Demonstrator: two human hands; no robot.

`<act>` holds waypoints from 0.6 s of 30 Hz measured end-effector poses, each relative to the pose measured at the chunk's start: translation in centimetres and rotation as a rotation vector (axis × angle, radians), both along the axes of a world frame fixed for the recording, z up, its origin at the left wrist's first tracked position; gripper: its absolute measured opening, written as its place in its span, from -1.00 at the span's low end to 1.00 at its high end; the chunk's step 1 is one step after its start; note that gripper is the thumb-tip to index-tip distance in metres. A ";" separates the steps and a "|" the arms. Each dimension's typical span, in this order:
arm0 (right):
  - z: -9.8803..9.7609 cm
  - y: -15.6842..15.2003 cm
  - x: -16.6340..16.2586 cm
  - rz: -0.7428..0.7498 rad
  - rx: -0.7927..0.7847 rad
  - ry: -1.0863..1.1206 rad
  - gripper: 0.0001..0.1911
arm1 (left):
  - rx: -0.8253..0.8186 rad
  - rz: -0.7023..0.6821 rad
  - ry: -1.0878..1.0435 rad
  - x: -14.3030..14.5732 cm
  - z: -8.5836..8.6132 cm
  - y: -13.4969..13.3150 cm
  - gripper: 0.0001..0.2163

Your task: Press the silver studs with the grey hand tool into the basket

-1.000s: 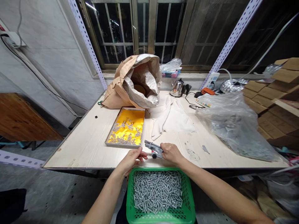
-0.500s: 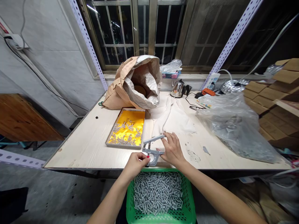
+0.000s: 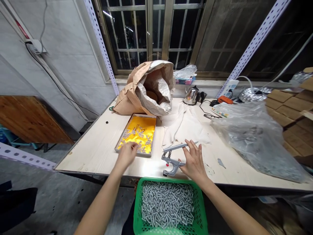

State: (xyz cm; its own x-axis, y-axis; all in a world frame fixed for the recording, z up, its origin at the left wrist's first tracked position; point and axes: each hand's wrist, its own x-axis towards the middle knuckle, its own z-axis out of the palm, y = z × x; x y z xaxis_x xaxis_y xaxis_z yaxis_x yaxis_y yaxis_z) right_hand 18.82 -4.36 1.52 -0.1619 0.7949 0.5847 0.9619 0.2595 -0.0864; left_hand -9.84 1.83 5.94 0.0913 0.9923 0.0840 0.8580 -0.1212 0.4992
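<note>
A grey hand press tool with a red tip stands on the pale wooden table, its handles spread apart. My right hand holds it by the handles, fingers stretched over the upper one. My left hand reaches to the near end of a shallow tray lined with yellow cloth and strewn with small metal pieces; its fingers are curled down over those pieces, and what they grip is hidden. A green basket full of small silver springs sits just below the table edge.
A big open paper sack stands behind the tray. A white cloth, a steel kettle and a large plastic bag of metal parts lie to the right. Cardboard boxes are stacked at far right.
My left hand left the tool and moved left to the yellow tray. The tool's handles opened and it now stands on the table under my right hand. The view shifted slightly left.
</note>
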 end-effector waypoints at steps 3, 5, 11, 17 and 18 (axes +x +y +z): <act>0.0 0.0 -0.2 -0.006 -0.006 -0.010 -0.53 | 0.010 0.181 0.316 -2.0 -2.0 6.1 -0.73; 0.0 0.0 -0.2 -0.010 -0.011 -0.015 -0.55 | -0.004 0.210 0.383 -2.6 -3.1 8.6 -0.73; -0.1 0.0 0.0 -0.018 -0.041 -0.014 -0.56 | 0.008 0.202 0.446 -2.4 -5.3 9.9 -0.68; -0.6 0.2 -0.3 -0.001 -0.058 -0.002 -0.55 | 0.007 0.191 0.390 -2.1 -5.3 10.6 -0.70; -0.6 0.2 -0.4 0.002 -0.058 0.001 -0.55 | 0.001 0.189 0.367 -2.2 -5.1 10.8 -0.71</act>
State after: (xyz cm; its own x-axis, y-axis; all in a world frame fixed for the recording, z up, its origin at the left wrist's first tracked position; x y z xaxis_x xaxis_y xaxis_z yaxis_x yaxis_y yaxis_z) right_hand 18.38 -4.11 0.90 -0.1631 0.8270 0.5380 0.9612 0.2561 -0.1023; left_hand -12.02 12.63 0.84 -0.0683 0.9944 0.0804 0.9862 0.0551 0.1559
